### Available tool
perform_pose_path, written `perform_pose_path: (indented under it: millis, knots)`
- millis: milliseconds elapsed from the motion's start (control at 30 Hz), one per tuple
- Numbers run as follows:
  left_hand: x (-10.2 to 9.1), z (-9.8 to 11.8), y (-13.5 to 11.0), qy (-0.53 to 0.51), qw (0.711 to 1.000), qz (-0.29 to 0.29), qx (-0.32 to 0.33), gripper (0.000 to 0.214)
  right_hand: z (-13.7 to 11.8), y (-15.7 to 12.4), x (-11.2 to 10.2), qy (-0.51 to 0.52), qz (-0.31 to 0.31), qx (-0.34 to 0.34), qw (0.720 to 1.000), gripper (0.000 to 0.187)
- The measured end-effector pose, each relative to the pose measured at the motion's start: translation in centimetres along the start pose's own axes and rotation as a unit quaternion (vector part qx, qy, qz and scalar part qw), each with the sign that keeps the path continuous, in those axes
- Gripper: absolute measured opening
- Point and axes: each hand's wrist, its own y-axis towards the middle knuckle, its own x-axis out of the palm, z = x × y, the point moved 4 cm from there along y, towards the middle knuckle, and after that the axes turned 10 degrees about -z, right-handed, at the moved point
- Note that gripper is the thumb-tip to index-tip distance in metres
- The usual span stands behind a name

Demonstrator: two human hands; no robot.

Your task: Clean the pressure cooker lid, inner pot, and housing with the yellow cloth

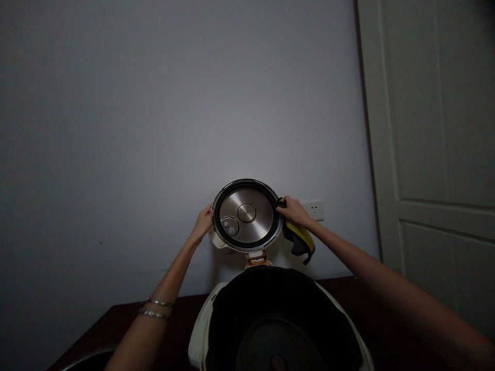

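Observation:
A cooker with a white shell [201,330] stands in front of me, its lid [253,203] raised on the rear hinge [256,258]. The lid's round metal inner plate, ringed by a dark seal, faces me. My left hand [203,222] is closed around the lid's left edge. At the right edge, my right hand [294,211] is closed on a yellow and dark grey cloth [300,239], which hangs down from it. Fingers of the right hand touch the rim there. Inside the cooker's dark cavity [228,309], the bottom is visible but dim; no inner pot sits in it.
The cooker rests on a dark red-brown table [178,319] against a pale wall [154,129]. A wall socket [315,210] is just behind my right wrist. To the right is a panelled door [436,154]. The curved rim of a pot [91,353] shows at lower left.

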Motion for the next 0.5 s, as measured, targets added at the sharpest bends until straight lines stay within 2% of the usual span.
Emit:
perform_pose_path:
  millis: [100,267,500]
  knots:
    - [-0.1,-0.2,-0.1,-0.016,0.999,-0.009,-0.048,0.048,0.0,0.0,-0.1,0.011,-0.007,0.012,1.000,0.033]
    - [-0.6,-0.2,0.2,-0.008,0.997,0.009,-0.076,0.069,-0.4,-0.1,-0.8,0.015,-0.007,0.013,1.000,0.031]
    - [-0.8,-0.2,0.2,0.000,0.996,0.000,-0.087,0.053,-1.2,-0.4,-1.9,0.000,-0.007,0.008,1.000,0.034]
